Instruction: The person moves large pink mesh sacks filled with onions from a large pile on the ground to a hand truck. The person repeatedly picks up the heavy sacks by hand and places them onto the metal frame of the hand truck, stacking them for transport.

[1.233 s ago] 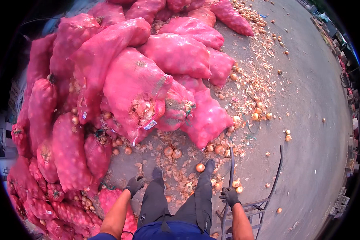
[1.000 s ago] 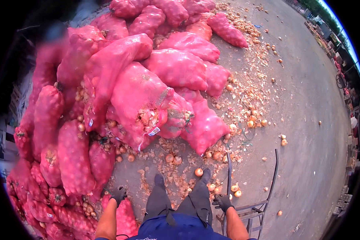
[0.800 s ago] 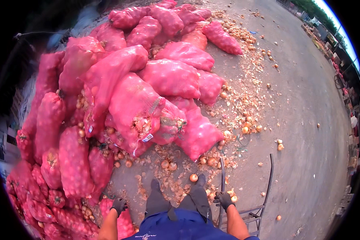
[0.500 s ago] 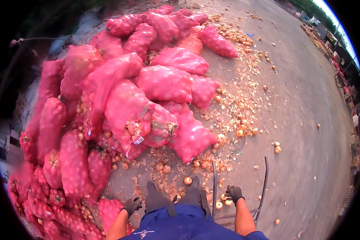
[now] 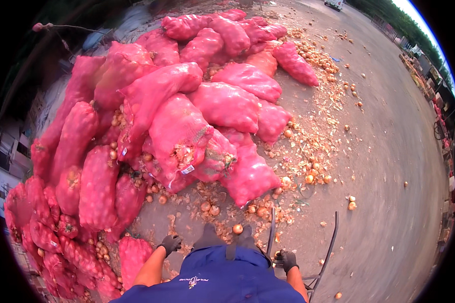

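Observation:
My gloved left hand [image 5: 171, 243] hangs open, fingers loosely bent, beside my dark trousers at the bottom, nearest a red mesh onion sack [image 5: 134, 260] lying on the ground. My gloved right hand [image 5: 286, 260] is open beside the bent metal handle [image 5: 328, 242] frame of a hand truck; whether it touches the metal is unclear. In front of my feet rests a loose onion [image 5: 237, 228] among papery skins. A large pile of bulging red mesh sacks [image 5: 222, 108] fills the left and middle of the head view, some showing onions through their mesh.
Loose onions [image 5: 311, 179] and scattered skins lie along the pile's right side on grey paved ground [image 5: 389, 202]. Stacked crates [image 5: 424, 86] and clutter line the far right edge. A white vehicle [image 5: 333, 5] stands far off at the top, near trees.
My view has tilted upward, so the pile sits lower in frame and a distant vehicle now shows. My right hand rose briefly, then dropped back beside the hand truck.

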Tool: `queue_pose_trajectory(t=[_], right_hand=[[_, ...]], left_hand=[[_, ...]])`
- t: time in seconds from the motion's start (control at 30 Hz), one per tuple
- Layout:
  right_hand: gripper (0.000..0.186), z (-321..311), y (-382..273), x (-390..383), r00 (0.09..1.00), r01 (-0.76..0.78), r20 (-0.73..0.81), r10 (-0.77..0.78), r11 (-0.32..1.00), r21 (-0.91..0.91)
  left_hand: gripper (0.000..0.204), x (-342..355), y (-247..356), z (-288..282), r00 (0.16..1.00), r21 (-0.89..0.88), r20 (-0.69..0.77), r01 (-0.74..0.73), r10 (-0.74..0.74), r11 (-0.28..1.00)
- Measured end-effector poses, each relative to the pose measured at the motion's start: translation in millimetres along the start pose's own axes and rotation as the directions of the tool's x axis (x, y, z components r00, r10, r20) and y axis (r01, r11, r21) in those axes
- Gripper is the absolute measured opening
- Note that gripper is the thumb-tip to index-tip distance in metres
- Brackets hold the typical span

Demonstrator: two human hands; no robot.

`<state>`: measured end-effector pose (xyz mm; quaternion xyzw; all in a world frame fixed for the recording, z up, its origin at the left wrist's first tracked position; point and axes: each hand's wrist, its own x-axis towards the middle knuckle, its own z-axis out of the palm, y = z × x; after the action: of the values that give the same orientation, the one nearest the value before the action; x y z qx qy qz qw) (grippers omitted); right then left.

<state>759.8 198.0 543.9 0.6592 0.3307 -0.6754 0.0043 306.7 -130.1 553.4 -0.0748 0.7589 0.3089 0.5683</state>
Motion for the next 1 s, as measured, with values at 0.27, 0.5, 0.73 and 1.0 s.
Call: queue_pose_trajectory(t=[0.27, 0.5, 0.73, 1.0], right_hand=[[0.039, 35, -13, -18, 0.993, 0.107, 0.082, -0.087, 0.953, -0.285], [0.036, 37, -30, 11, 0.968, 0.225, 0.153, -0.201, 0.962, -0.153], [0.041, 26, -47, 14, 0.978, 0.174, 0.148, -0.148, 0.967, -0.184], [0.040, -22, -37, 28, 0.993, 0.016, 0.121, 0.006, 0.983, -0.181]], left_hand=[[0.012, 11, -4, -15, 0.997, -0.248, 0.038, -0.056, 0.068, 0.967], [0.024, 13, -35, -16, 0.999, -0.156, -0.037, 0.013, -0.019, 0.988], [0.020, -5, -33, 18, 0.998, -0.312, -0.053, 0.021, -0.039, 0.950], [0.033, -14, -20, 58, 0.998, -0.248, -0.061, -0.015, 0.000, 0.969]])
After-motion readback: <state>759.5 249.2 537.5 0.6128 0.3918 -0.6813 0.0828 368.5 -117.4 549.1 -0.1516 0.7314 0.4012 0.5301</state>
